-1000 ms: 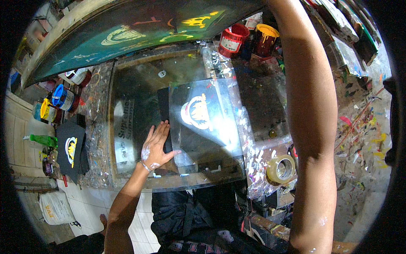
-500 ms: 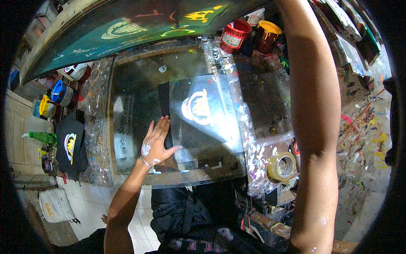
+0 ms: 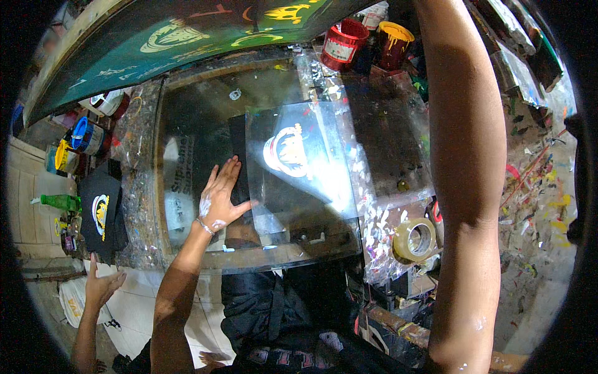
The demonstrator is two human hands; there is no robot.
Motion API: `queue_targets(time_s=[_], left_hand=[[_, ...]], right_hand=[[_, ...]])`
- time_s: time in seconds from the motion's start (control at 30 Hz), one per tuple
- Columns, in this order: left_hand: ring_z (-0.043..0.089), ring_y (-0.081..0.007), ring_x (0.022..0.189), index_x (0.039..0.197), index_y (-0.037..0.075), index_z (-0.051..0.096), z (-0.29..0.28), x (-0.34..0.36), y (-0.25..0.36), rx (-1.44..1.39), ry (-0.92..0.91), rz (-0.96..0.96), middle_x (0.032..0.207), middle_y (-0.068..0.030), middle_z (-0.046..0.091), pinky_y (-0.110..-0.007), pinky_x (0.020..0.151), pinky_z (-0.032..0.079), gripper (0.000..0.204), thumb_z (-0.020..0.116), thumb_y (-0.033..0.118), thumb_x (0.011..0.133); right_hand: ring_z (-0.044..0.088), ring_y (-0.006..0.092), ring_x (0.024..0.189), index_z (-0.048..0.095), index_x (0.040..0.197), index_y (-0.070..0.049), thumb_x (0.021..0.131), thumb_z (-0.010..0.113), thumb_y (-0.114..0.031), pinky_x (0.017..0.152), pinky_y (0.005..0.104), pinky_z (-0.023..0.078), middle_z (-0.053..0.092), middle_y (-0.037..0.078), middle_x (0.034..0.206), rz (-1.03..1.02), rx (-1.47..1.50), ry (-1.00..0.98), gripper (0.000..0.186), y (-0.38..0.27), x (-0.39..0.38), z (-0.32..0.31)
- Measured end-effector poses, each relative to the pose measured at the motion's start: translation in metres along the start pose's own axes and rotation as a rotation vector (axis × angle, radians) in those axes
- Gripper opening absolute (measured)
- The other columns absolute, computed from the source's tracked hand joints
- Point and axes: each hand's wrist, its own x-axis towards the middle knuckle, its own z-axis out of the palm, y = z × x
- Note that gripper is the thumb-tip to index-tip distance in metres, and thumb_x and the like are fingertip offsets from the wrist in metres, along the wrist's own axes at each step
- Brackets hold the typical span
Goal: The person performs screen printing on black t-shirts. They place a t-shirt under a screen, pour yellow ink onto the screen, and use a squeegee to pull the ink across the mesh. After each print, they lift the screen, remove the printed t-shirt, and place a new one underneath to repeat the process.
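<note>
Fingers of the left hand point(image 3: 220, 198) are spread wide over one black sheet point(image 3: 238, 132), partly under one clear sheet point(image 3: 329, 124), near the middle of the worktop point(image 3: 138, 209)'s near edge. The right hand is out of view, its fingers' state untellable. One tape roll point(image 3: 404, 240) lies by the near right corner; one printing screen point(image 3: 121, 68) tilts over the far edge. One other person's hand point(image 3: 101, 289) hangs outside the near left corner.

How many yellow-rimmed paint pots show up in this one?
2: a yellow-rimmed pot right of the red-rimmed pot near the top, and a second yellow-rimmed pot beside the blue-rimmed pot at left. Others may be hidden behind the raised framed screen.
</note>
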Motion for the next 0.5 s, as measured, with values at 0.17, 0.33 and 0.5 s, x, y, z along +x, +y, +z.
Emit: queue_targets(time_s=[0.17,0.33,0.5], left_hand=[[0.039,-0.0327,0.15,0.15,-0.006,0.043,-0.001,0.001,0.001,0.028,0.02,0.017,0.16,-0.0218,0.041,-0.052,0.125,0.025,0.108,0.078,0.063,0.075],[0.034,-0.0342,0.152,0.154,-0.005,0.037,-0.003,0.001,0.002,-0.016,-0.004,-0.006,0.163,-0.0223,0.035,-0.051,0.126,0.022,0.108,0.078,0.056,0.075],[0.034,-0.034,0.152,0.156,-0.003,0.035,-0.002,0.0,-0.001,-0.018,-0.039,-0.015,0.164,-0.0226,0.034,-0.051,0.127,0.021,0.109,0.077,0.058,0.076]], right_hand=[[0.07,0.0478,0.09,0.071,0.089,0.013,0.097,0.05,-0.06,0.087,0.0503,0.054,0.069,0.037,0.09,0.057,0.041,0.013,0.076,-0.002,-0.004,-0.001],[0.071,0.0465,0.089,0.071,0.085,0.014,0.097,0.051,-0.062,0.087,0.0503,0.055,0.07,0.037,0.088,0.009,0.052,-0.009,0.079,0.004,-0.004,-0.002],[0.072,0.0431,0.085,0.072,0.082,0.013,0.097,0.049,-0.065,0.085,0.0503,0.056,0.07,0.035,0.084,0.038,0.033,-0.034,0.083,0.007,0.0,-0.001]])
